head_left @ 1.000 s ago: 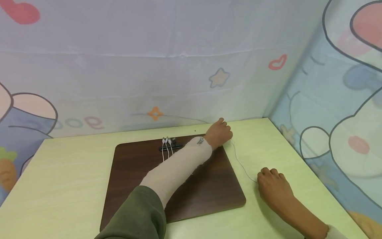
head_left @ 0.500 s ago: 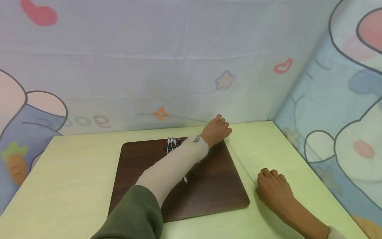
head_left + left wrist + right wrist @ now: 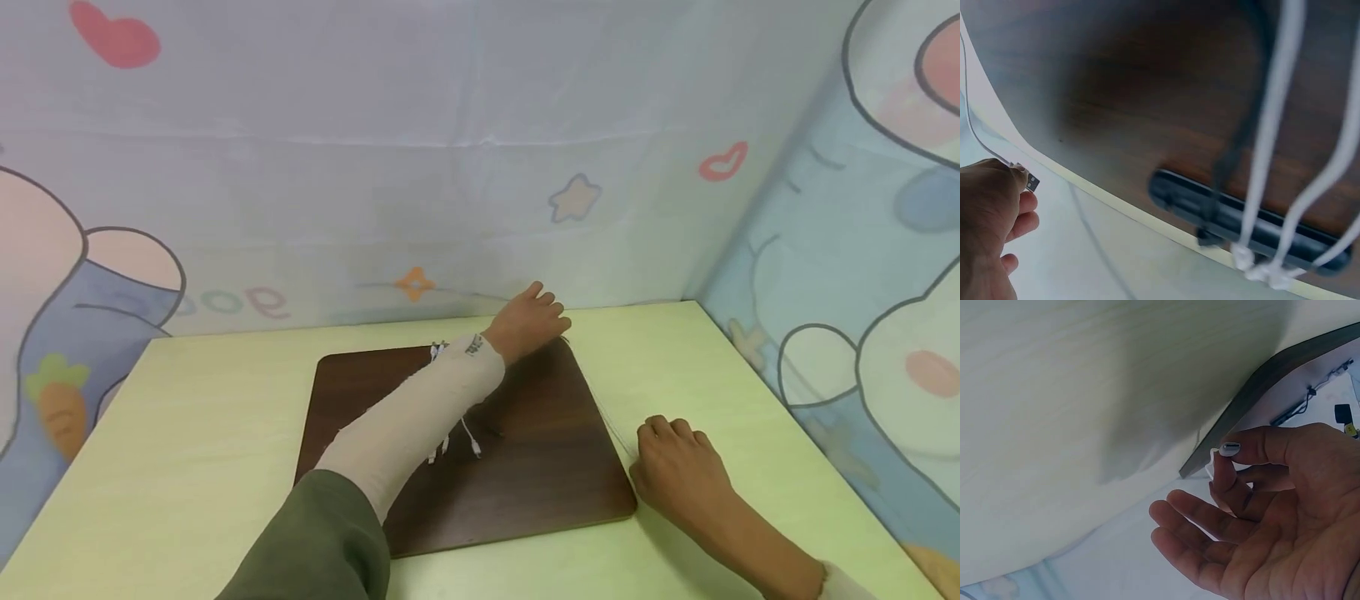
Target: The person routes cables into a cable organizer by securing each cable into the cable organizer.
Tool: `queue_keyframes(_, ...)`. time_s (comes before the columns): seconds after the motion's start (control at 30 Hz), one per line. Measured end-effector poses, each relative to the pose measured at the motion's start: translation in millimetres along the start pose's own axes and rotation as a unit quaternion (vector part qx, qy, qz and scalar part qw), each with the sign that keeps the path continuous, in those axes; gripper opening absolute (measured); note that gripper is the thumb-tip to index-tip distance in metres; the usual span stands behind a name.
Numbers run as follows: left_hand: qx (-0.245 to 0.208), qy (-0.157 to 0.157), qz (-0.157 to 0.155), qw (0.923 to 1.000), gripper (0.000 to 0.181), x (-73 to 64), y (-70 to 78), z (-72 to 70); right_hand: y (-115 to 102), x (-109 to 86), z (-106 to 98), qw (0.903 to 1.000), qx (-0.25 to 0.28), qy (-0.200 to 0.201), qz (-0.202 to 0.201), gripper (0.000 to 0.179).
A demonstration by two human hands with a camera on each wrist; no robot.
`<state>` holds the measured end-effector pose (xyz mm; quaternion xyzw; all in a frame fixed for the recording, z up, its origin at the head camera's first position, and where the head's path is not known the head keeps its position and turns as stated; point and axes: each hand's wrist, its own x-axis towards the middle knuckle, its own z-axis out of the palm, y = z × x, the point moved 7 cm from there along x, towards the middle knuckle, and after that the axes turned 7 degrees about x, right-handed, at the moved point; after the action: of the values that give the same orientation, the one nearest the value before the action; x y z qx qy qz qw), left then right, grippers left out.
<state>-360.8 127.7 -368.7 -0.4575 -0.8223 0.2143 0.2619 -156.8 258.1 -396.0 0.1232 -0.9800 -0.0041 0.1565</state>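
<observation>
My left hand [image 3: 525, 323] hovers over the far right corner of a dark brown board [image 3: 525, 492]. In the left wrist view, its thumb and finger pinch the USB plug [image 3: 1032, 181] of a white charging cable [image 3: 969, 119]. Right of the board, my right hand [image 3: 681, 462] pinches the cable's other end, a small metal-tipped connector [image 3: 1230, 449], with its remaining fingers spread loosely. A black cable holder [image 3: 1235, 219] lies on the board with several white cables [image 3: 1272, 112] and a black cable [image 3: 1232, 156] set in it. My left forearm hides part of them in the head view.
White cable plugs [image 3: 476, 450] lie on the board below my left sleeve [image 3: 420, 417]. The pale yellow table [image 3: 187, 433] surrounds the board. A cartoon-printed cloth [image 3: 337, 167] hangs behind and at the right.
My left hand has shifted slightly left over the board, with the USB plug. The right hand stays almost in place. The head view has turned a little, so the board appears further right.
</observation>
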Motion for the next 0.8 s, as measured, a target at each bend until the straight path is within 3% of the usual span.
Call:
queue_keyframes(0.17, -0.003, -0.033, 0.001, 0.9995, 0.023, -10.1, -11.8, 0.2, -9, 7.4, -1, 0.9999, 0.005, -0.004, -0.014, 0.019)
queue_keyframes(0.6, 0.018, -0.119, 0.001, 0.9927, 0.030, -30.6, -31.5, 9.7, -29, 24.3, 6, 0.9992, 0.025, -0.018, -0.027, 0.018)
queue_keyframes(0.8, 0.021, -0.130, -0.005, 0.9913, 0.033, -43.9, -39.7, 14.6, -41, 29.3, 9, 0.9981, 0.030, -0.017, -0.050, 0.023)
